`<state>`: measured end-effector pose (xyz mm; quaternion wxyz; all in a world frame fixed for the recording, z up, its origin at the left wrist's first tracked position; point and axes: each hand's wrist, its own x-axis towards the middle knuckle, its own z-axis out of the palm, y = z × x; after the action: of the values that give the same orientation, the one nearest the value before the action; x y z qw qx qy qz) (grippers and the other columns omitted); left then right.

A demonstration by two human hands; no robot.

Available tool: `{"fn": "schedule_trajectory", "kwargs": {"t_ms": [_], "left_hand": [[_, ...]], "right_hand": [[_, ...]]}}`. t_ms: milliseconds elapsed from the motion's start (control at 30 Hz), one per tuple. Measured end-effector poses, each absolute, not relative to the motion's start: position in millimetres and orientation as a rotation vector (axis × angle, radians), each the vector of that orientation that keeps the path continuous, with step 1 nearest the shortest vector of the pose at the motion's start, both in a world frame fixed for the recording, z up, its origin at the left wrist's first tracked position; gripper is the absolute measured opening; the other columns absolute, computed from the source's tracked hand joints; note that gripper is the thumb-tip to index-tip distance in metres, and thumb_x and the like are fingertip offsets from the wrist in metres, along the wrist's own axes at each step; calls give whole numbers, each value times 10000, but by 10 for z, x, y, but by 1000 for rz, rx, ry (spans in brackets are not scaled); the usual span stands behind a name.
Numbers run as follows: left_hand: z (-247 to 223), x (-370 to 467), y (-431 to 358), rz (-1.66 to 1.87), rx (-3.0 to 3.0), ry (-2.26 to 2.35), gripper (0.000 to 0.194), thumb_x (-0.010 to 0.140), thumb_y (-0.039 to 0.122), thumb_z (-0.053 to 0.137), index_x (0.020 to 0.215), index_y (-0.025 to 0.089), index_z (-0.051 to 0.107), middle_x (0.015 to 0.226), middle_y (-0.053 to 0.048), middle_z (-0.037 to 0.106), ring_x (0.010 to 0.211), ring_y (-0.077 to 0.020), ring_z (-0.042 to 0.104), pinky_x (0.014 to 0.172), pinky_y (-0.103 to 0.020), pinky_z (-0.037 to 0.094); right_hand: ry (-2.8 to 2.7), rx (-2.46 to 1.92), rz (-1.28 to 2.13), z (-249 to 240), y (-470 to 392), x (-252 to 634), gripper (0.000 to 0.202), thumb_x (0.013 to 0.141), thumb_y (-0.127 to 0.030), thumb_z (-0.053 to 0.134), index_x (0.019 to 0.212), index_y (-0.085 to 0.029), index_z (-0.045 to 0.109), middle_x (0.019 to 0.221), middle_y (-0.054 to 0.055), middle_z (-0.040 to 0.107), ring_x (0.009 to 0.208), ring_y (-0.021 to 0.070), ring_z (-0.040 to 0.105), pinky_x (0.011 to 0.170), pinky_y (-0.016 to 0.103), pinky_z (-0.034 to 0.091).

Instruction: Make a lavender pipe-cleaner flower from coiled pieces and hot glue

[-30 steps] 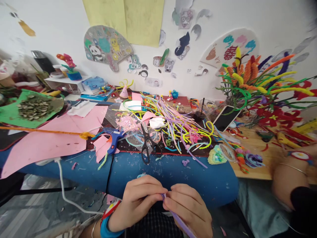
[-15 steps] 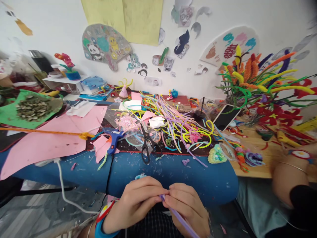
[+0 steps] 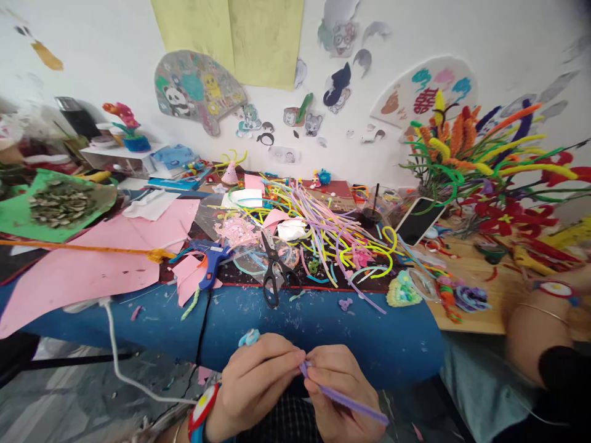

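A purple pipe cleaner [image 3: 353,403] runs between my two hands, its near end bent at the fingertips and its long tail pointing down to the right. My left hand [image 3: 261,378] pinches the bent end. Fingers of my right hand [image 3: 341,391] are closed round the same strip, just beside the left fingertips. Both hands are low in the view, before the blue table edge [image 3: 323,326]. A light blue fuzzy piece [image 3: 249,337] shows behind my left hand. Black scissors [image 3: 276,271] lie beyond, near a blue glue gun [image 3: 212,261].
Loose pipe cleaners [image 3: 318,215] are heaped mid-table. Pink paper [image 3: 92,264] spreads at left. A phone [image 3: 420,220] leans before the fuzzy flowers [image 3: 462,147]. At the right edge is another person's arm [image 3: 538,326]. A white cable [image 3: 115,351] hangs below the table.
The purple strip's tail has swung up and to the right. My right hand has turned slightly, and the light blue piece shows more fully behind my left hand.
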<state>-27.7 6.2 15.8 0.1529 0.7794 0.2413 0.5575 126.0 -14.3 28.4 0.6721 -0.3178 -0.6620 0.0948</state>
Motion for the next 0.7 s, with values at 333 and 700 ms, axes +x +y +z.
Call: {"fn": "schedule_trajectory", "kwargs": {"t_ms": [333,700], "left_hand": [[153,-190,104,1502,1664,555,140,935,249,639,868,177,738,709,-44,716,641,-142,654,615,-231,550],[82,-115,42,1200,928,374,92,884,229,712,837,187,780,754,-9,642,557,-78,643,534,-169,492]], "right_hand": [[-1528,-620,284,282,-51,1249,111,920,-142,610,955,-196,700,716,24,683,616,148,630,550,304,577],[-1633,-650,95,341,-18,1417,117,866,-84,603,892,-169,680,692,36,704,617,153,662,551,295,616]]}}
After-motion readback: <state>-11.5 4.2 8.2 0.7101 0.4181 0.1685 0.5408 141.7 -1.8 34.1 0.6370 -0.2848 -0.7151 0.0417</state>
